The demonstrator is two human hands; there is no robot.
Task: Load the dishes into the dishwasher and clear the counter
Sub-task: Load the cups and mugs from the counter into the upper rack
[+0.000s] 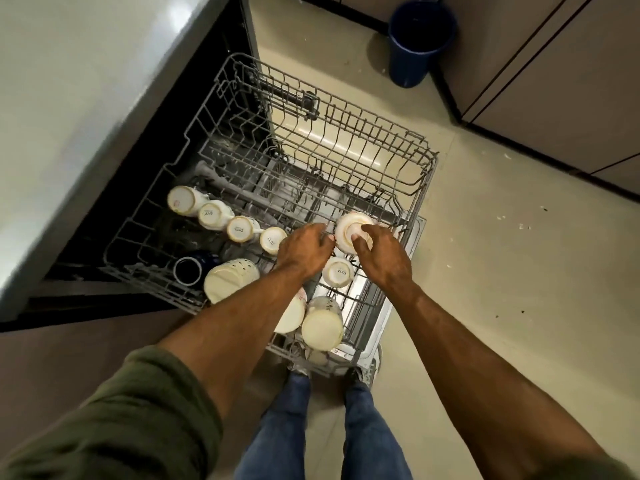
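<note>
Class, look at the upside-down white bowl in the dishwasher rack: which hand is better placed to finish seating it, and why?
Right. The right hand already grips the white bowl from above; the left hand only curls beside it.

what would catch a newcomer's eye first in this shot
Both hands meet mid-frame over the pulled-out dishwasher rack: the right hand grips an upside-down white bowl, and the left hand is beside it. A row of upturned white cups lines the rack's left side, and a blue bin stands on the floor beyond.
</note>
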